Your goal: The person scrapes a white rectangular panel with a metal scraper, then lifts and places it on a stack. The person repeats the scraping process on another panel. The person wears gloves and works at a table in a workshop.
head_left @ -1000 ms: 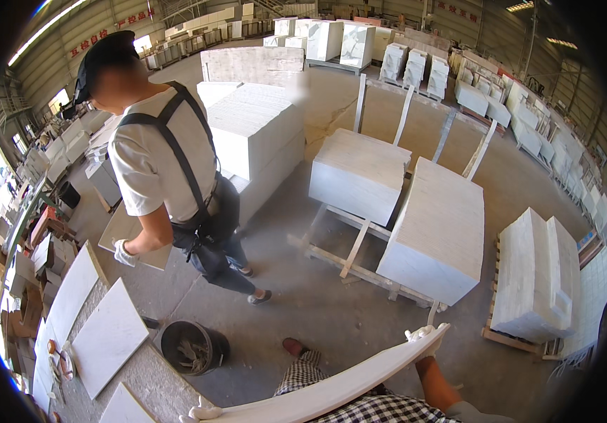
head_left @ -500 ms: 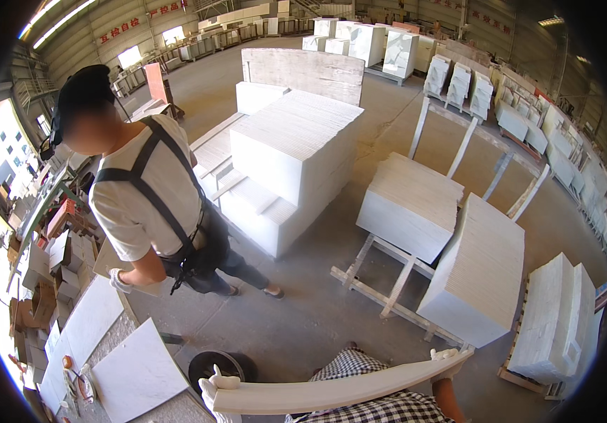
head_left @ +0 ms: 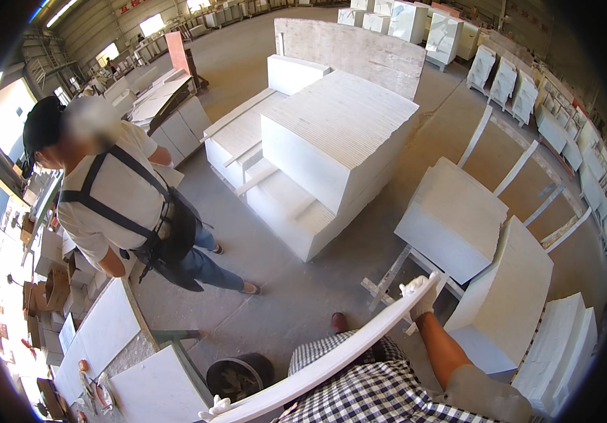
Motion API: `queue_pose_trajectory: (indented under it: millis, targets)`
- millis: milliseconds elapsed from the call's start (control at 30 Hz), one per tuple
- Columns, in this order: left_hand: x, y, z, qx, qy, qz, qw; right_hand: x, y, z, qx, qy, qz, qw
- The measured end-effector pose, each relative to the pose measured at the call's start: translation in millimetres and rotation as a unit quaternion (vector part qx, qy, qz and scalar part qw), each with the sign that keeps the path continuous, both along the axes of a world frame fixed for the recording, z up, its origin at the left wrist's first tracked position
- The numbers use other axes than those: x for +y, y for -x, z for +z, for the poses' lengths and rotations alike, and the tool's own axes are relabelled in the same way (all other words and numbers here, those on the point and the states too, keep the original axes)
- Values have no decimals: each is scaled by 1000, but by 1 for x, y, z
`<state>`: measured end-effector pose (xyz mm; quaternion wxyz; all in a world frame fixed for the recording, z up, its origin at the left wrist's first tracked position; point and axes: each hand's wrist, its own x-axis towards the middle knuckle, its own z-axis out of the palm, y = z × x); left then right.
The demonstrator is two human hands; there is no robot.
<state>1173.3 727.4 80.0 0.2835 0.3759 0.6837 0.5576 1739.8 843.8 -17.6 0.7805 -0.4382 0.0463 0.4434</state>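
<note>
Grey concrete floor [head_left: 286, 292] is framing a two-handed hold

Towards 1 o'clock, a large stack of thin white stone slabs [head_left: 338, 120] is standing, while at 9 o'clock a co-worker in a white shirt and dark straps [head_left: 123, 194] is facing away. Long, thin and white, a stone-like slab [head_left: 338, 365] is slanting before the wearer's checked clothing from 4 to 7 o'clock. The white-gloved right hand [head_left: 425, 304] is gripping its far end; the white-gloved left hand [head_left: 217, 406] is holding the near end, its palm hidden below the frame. Beside that end, a round black bucket [head_left: 269, 370] is standing. Supporting the slab is apparently the step in hand; the next move is likely calling for matched lift at both ends and clearance from the bucket.
</note>
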Motion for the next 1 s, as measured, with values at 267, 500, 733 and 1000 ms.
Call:
queue_pose_trajectory:
  millis: [267, 500, 733, 1000]
  targets:
    - [109, -4, -2, -103, 57, 36, 992, 149, 29, 30, -20, -38, 81, 996]
    - [264, 49, -24, -151, 91, -51, 983, 241, 68, 40, -102, -63, 14, 993]
    - [403, 102, -37, -208, 181, -152, 949, 221, 89, 48, -142, 5, 38, 989]
    - [538, 111, -45, -280, 267, -212, 897, 228, 85, 54, -352, 63, 70, 931]
